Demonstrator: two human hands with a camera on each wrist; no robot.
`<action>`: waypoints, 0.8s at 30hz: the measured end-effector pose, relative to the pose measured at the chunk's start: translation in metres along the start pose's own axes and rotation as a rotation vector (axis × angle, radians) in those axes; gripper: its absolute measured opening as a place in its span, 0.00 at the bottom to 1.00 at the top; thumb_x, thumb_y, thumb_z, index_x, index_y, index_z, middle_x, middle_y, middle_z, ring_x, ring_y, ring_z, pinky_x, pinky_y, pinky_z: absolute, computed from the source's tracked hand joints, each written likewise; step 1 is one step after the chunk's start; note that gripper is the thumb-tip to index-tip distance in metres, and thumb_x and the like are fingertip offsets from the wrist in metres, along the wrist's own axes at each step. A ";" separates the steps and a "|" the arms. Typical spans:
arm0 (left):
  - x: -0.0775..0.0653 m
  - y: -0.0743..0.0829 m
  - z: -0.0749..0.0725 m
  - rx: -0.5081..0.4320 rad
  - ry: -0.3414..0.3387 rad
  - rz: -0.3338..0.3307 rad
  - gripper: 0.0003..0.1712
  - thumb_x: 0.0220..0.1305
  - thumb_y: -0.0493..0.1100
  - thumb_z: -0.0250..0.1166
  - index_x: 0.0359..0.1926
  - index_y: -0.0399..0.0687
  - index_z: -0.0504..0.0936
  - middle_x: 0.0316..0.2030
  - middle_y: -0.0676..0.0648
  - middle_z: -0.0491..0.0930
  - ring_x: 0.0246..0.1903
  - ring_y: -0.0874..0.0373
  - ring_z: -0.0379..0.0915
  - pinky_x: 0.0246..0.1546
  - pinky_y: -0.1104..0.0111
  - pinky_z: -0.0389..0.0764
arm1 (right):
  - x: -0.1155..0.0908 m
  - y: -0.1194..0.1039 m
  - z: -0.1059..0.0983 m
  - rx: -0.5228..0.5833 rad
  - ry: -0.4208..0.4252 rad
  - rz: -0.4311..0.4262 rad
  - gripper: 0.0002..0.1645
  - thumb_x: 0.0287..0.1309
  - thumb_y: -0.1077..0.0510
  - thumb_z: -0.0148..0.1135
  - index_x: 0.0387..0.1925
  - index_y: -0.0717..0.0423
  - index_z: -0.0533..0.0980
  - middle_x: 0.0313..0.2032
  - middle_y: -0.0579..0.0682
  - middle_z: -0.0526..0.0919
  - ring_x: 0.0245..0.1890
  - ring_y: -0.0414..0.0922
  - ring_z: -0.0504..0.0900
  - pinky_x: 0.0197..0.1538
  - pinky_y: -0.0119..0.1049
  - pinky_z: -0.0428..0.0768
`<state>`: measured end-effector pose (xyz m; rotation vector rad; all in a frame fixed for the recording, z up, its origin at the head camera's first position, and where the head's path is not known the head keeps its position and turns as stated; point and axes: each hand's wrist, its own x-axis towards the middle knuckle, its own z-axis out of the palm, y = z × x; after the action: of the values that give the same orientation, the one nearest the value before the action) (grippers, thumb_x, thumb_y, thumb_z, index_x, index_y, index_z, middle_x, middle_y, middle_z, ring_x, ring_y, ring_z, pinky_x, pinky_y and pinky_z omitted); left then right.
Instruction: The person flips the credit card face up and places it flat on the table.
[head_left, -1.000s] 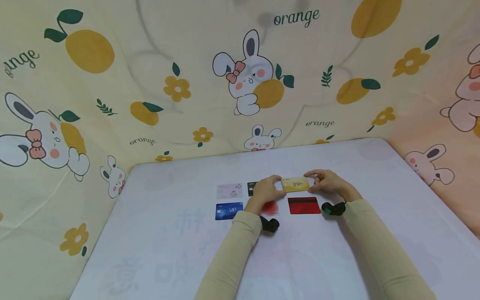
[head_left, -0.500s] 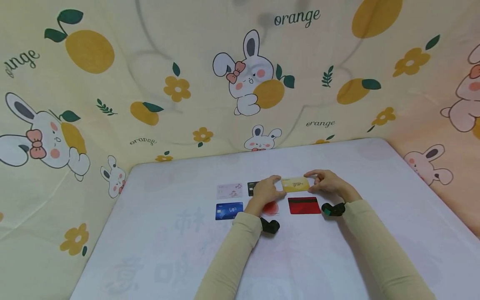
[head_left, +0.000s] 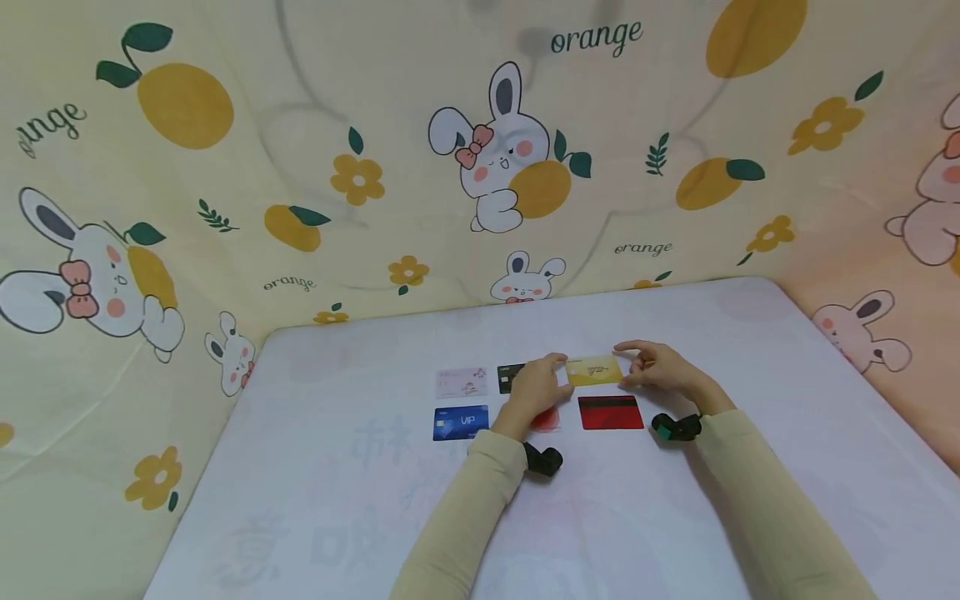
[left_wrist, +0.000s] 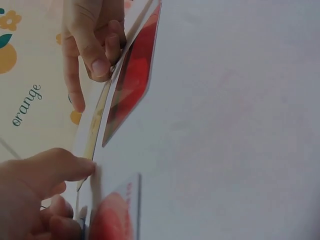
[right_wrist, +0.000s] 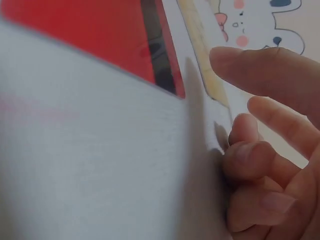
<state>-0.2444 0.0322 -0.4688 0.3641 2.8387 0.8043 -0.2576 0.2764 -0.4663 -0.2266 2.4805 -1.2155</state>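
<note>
A gold card (head_left: pixel 594 370) with dark script lies at the back right of two rows of cards. My left hand (head_left: pixel 534 390) pinches its left end, thumb at the near edge; in the left wrist view the thumb (left_wrist: pixel 80 169) touches the card, and the index finger's contact is hidden. My right hand (head_left: pixel 663 368) is at the card's right end, thumb and index finger spread at its corners. The right wrist view shows the right thumb (right_wrist: pixel 227 57) over the card's edge; a firm hold does not show. Just below lies a red card (head_left: pixel 611 412) with a dark stripe.
A pale pink card (head_left: pixel 462 382) and a blue VIP card (head_left: pixel 461 422) lie to the left. My left hand and wrist partly cover a dark green card (head_left: pixel 507 378) and a card with a red circle (head_left: pixel 547 419). The white table (head_left: pixel 337 500) meets a rabbit-print cloth (head_left: pixel 420 233) behind.
The whole head view has shifted slightly. My right hand has moved a little to the right relative to the gold card. The cards keep their layout.
</note>
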 end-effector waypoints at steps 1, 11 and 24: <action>0.000 0.000 0.001 -0.008 0.007 0.007 0.31 0.58 0.50 0.68 0.63 0.58 0.73 0.22 0.54 0.68 0.25 0.62 0.64 0.25 0.75 0.63 | -0.002 0.000 0.000 0.010 0.003 -0.006 0.43 0.51 0.57 0.71 0.66 0.62 0.63 0.24 0.45 0.70 0.25 0.36 0.67 0.31 0.29 0.66; -0.008 0.002 0.000 -0.072 0.055 0.100 0.26 0.59 0.49 0.69 0.59 0.57 0.77 0.22 0.56 0.69 0.20 0.67 0.60 0.21 0.78 0.59 | -0.016 -0.004 0.002 -0.004 0.032 -0.018 0.40 0.52 0.54 0.70 0.65 0.59 0.66 0.28 0.48 0.71 0.30 0.39 0.68 0.34 0.31 0.68; -0.027 0.009 -0.003 -0.009 -0.024 0.151 0.25 0.59 0.55 0.67 0.58 0.57 0.79 0.21 0.58 0.66 0.21 0.67 0.61 0.21 0.77 0.58 | -0.034 -0.006 0.006 -0.018 0.014 -0.046 0.36 0.50 0.52 0.72 0.59 0.63 0.72 0.29 0.49 0.74 0.31 0.40 0.71 0.37 0.31 0.70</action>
<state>-0.2179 0.0306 -0.4590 0.5881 2.8105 0.8331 -0.2244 0.2787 -0.4566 -0.2821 2.5123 -1.2175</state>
